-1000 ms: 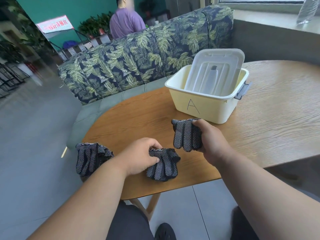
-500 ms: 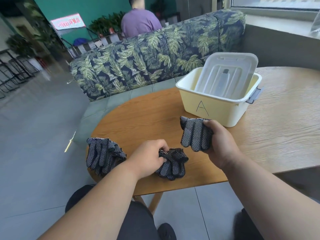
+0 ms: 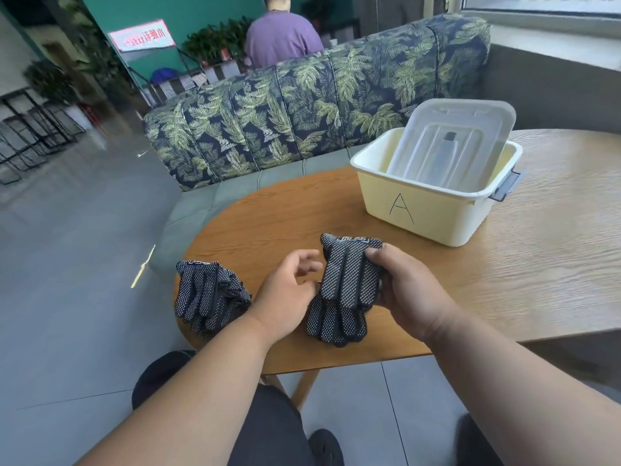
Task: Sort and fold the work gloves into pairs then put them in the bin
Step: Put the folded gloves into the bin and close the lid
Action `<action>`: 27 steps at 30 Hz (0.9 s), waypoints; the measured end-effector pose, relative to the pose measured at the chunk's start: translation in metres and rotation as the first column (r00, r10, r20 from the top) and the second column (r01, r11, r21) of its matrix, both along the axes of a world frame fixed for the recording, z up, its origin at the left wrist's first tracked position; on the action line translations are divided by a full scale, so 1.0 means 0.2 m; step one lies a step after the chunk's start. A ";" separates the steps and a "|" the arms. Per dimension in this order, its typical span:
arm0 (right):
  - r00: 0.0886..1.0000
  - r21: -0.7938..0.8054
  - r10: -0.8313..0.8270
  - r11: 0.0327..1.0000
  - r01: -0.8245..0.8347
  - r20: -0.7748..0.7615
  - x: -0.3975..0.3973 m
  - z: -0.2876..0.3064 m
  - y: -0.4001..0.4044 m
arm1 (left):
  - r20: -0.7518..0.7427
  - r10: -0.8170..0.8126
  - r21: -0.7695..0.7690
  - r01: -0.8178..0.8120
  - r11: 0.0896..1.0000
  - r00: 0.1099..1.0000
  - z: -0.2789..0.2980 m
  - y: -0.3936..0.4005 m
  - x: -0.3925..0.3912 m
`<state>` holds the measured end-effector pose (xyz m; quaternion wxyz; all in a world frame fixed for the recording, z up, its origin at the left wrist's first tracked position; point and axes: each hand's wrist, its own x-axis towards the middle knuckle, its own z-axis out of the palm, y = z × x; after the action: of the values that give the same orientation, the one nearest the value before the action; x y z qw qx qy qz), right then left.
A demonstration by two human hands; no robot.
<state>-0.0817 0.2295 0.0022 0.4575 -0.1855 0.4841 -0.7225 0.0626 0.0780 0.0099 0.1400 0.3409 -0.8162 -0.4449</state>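
My right hand (image 3: 400, 290) grips a dark dotted work glove (image 3: 349, 270) by its right edge, held over a second dotted glove (image 3: 332, 321) that lies on the wooden table (image 3: 521, 264). Just left of them my left hand (image 3: 289, 290) hovers with fingers loosely spread, holding nothing. A pile of more dotted gloves (image 3: 208, 297) sits at the table's left edge. The pale yellow bin (image 3: 433, 210) marked "A" stands behind the gloves, with its lid (image 3: 453, 142) leaning inside it.
A leaf-patterned sofa (image 3: 302, 99) runs behind the table. Beyond it a person in a purple shirt (image 3: 282, 38) sits facing away. Grey floor lies to the left, and my knees and a shoe (image 3: 326, 449) show under the table's near edge.
My left hand has let go of the glove on the table and opened. My right hand has brought its glove left, over the one lying there.
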 end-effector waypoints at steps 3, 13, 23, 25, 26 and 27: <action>0.993 0.026 0.111 0.994 -0.110 -0.048 0.05 -0.03 -0.02 | -0.177 0.203 0.124 -0.183 0.975 0.963 0.00 0.03 0.02; 0.905 0.321 -0.006 0.934 0.156 -0.425 0.12 -0.10 -0.06 | -0.333 0.317 0.039 -0.323 0.946 0.888 0.12 0.08 0.18; 0.773 0.405 0.045 0.870 0.281 -0.633 0.16 -0.12 -0.07 | 0.023 0.361 -0.420 -0.319 0.849 0.932 0.38 -0.36 0.47; 0.772 0.403 0.050 0.873 0.275 -0.634 0.16 -0.13 -0.07 | 0.269 0.385 -0.537 -0.194 0.821 0.883 0.38 -0.47 0.53; 0.766 0.409 0.055 0.869 0.280 -0.641 0.15 -0.14 -0.08 | 0.350 0.376 -0.548 -0.138 0.825 0.858 0.37 -0.51 0.54; 0.757 0.414 0.060 0.863 0.288 -0.651 0.15 -0.14 -0.08 | 0.401 0.360 -0.538 -0.101 0.837 0.842 0.36 -0.54 0.55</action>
<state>-0.0527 0.2140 -0.0258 0.2480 -0.2684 0.7887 -0.4943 0.1725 -0.0297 0.0811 0.0670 0.4930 -0.8619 -0.0982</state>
